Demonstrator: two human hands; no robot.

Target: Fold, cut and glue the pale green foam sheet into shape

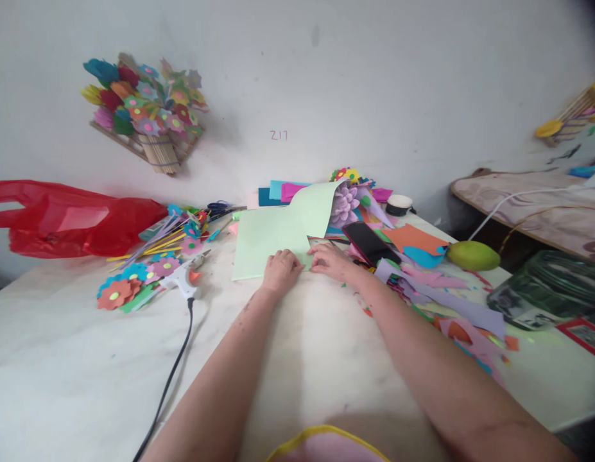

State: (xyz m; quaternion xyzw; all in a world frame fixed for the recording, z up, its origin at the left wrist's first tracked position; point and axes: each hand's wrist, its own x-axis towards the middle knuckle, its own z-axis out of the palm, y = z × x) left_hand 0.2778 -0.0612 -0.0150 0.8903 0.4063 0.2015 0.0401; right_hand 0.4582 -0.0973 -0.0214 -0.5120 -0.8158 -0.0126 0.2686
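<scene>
The left hand (282,269) rests on a pale green sheet (266,236), the right hand (330,258) at its near corner; one cannot tell if either pinches it. The sheet lies on the white table (85,359), curling up by a purple flower (345,205), right of a glue gun (182,282).

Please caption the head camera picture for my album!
Left hand on a pale green sheet, right hand at its edge.
</scene>
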